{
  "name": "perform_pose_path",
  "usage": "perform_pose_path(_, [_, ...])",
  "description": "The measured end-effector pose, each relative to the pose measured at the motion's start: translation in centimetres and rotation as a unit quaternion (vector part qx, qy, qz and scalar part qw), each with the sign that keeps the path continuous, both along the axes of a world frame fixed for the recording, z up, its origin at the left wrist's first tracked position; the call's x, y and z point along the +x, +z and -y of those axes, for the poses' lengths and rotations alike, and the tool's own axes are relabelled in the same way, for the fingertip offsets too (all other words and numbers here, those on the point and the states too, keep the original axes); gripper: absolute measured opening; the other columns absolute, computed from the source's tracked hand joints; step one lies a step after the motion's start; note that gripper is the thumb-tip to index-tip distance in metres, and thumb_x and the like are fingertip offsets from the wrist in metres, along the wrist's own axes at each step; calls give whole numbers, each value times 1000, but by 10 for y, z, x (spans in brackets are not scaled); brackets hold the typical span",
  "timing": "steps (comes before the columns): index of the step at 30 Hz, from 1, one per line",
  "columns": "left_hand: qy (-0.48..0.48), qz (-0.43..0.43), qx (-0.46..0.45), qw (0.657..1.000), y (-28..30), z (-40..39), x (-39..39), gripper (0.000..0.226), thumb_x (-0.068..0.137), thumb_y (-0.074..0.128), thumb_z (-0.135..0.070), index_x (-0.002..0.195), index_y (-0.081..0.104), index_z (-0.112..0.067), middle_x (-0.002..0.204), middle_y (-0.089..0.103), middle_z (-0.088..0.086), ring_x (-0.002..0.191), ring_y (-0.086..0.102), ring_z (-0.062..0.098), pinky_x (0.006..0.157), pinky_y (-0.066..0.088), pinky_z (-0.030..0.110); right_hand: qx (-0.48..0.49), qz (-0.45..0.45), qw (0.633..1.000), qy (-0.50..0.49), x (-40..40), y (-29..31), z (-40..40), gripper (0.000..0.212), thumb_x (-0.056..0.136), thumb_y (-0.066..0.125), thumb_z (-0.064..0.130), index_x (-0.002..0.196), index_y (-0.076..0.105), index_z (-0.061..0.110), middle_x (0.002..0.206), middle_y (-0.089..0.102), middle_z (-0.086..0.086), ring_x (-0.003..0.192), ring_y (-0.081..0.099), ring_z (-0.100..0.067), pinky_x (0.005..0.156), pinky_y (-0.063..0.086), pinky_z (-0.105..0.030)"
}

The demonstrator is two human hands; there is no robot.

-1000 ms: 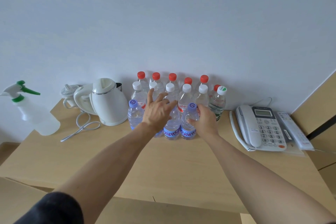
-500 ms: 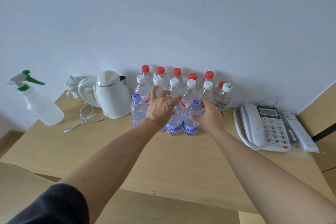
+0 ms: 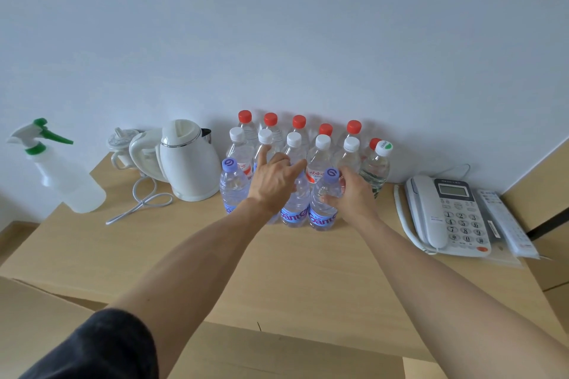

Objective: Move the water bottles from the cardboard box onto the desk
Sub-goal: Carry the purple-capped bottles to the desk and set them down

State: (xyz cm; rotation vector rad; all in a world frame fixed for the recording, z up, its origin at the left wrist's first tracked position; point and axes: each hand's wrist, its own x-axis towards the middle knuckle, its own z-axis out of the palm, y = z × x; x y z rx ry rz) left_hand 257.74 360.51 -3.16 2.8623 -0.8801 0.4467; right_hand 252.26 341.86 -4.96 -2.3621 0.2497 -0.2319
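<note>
Fingers of the right hand (image 3: 354,194) gripped a purple-capped bottle (image 3: 324,200) on the desk (image 3: 308,271); the left hand (image 3: 274,181) lay spread over neighbouring bottles.

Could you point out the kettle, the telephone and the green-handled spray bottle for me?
kettle (image 3: 191,168), head view, on the white body below the lid.
telephone (image 3: 458,218), head view, on the keypad.
spray bottle (image 3: 72,186), head view, on the clear tank under the green trigger.
</note>
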Motion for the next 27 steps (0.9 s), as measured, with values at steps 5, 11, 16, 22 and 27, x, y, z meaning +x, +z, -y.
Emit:
perform_pose_path(5, [10,-26,38,999,5,-2,3,50,82,80,-32,124,54,-23,92,65,-2,107,58,21,115,15,43,5,5,1000,3,-2,-2,1,52,74,88,17,117,59,9,111,65,-10,102,59,-27,86,49,-41])
perform_pose_path(11, [15,-27,-9,999,9,-2,8,42,84,77,-38,122,62,-26,93,70,3,102,60,22,107,24,38,0,10,1000,4,-4,-3,0,52,75,87,17,117,58,7,111,64,-11,103,58,-27,85,47,-38])
perform_pose_path(16, [35,-30,0,999,9,3,10,41,84,77,-41,121,63,-26,92,71,3,98,61,21,107,21,34,6,7,1000,4,-4,-3,1,52,76,87,17,117,57,7,113,63,-11,105,58,-28,88,48,-40])
perform_pose_path(22, [46,-35,10,998,10,3,10,44,85,75,-44,124,62,-28,94,70,2,96,61,21,108,22,34,12,-1,1000,0,-6,-3,-1,52,78,85,18,120,56,10,118,61,-11,109,58,-27,91,49,-43])
perform_pose_path(27, [52,-40,3,998,11,4,9,46,86,75,-44,127,63,-27,98,70,2,99,59,22,110,22,33,11,-7,1000,1,-6,-2,-1,52,78,84,18,121,56,9,118,60,-11,109,58,-28,92,49,-44])
